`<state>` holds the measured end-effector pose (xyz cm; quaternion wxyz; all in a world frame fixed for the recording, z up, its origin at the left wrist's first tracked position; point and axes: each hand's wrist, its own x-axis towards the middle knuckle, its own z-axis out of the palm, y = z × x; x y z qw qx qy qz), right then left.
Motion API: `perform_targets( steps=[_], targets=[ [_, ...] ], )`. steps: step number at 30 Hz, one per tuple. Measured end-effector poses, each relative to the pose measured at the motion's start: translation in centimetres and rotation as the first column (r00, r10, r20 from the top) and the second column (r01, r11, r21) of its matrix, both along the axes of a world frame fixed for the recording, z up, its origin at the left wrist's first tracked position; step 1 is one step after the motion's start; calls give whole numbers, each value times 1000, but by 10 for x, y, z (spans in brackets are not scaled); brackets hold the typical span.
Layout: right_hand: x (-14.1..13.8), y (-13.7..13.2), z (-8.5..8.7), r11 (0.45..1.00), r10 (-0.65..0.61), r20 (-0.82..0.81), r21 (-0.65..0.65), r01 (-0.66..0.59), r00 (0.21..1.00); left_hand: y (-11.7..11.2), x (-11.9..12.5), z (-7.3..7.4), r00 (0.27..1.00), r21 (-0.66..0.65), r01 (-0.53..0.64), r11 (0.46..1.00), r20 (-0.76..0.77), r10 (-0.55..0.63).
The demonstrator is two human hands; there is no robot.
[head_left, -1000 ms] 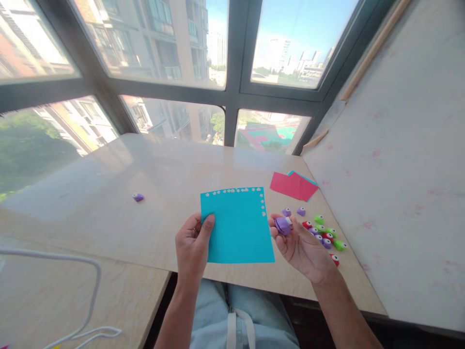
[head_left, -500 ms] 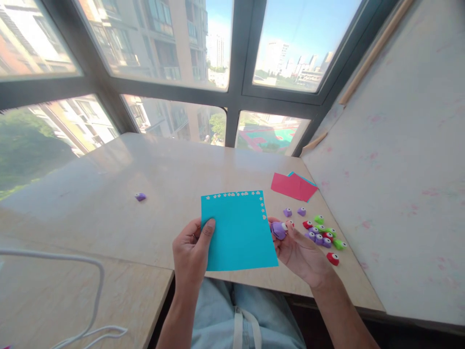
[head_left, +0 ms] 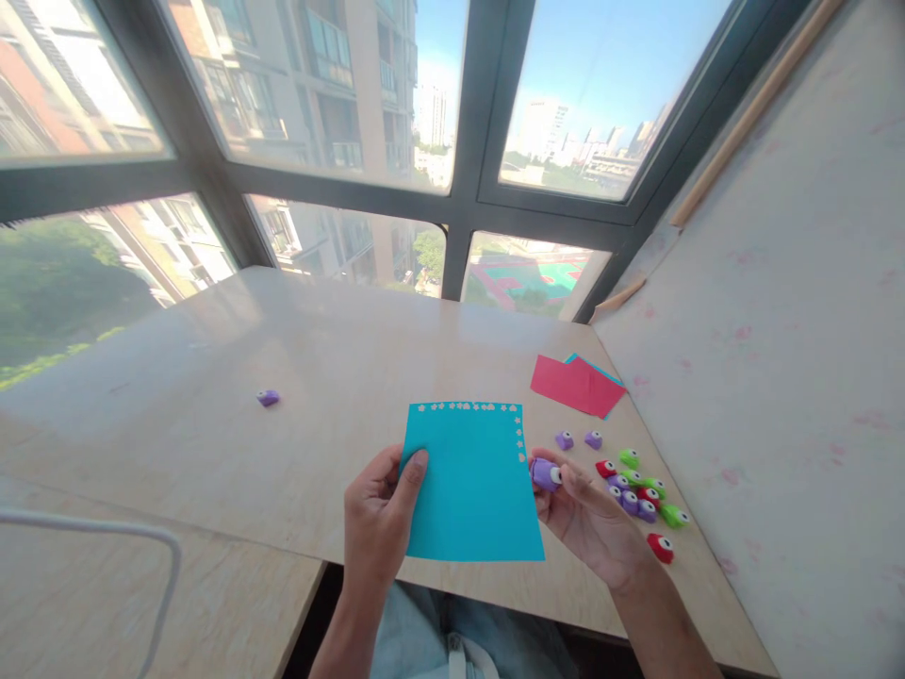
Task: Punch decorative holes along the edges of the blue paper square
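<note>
A square sheet of blue paper (head_left: 470, 500) is held up in front of me, with small star, flower and heart holes punched along its top edge and the upper part of its right edge. My left hand (head_left: 386, 509) pinches the sheet's left side, thumb on the front face. In my right hand (head_left: 586, 514) is a purple craft punch (head_left: 546, 473), gripped between thumb and fingers. The punch sits at the paper's right edge, just below the lowest hole; whether the paper is inside its slot I cannot tell.
Several purple, green and red punches (head_left: 647, 495) cluster on the table's right side. Red paper pieces (head_left: 580, 382) lie behind them, over some blue paper. One purple punch (head_left: 268, 398) rests alone at left. A white cable (head_left: 170, 566) crosses the lower left. Windows and a wall border the table.
The whole view has tilted slightly upward, so the table things appear lower. Both hands keep their hold, and the punch stays at the sheet's right edge.
</note>
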<state>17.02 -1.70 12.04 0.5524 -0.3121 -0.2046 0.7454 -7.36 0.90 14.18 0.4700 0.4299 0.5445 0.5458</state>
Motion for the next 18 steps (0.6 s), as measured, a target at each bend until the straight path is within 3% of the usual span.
perform_targets(
  steps=[11,18],
  targets=[
    [0,29,-23,997,59,8,-49,-58,998,13,3,-6,999,-38,-40,998,-15,39],
    [-5,42,-33,992,91,55,-97,-85,994,23,-8,-24,1000,-101,-18,995,9,19]
  ],
)
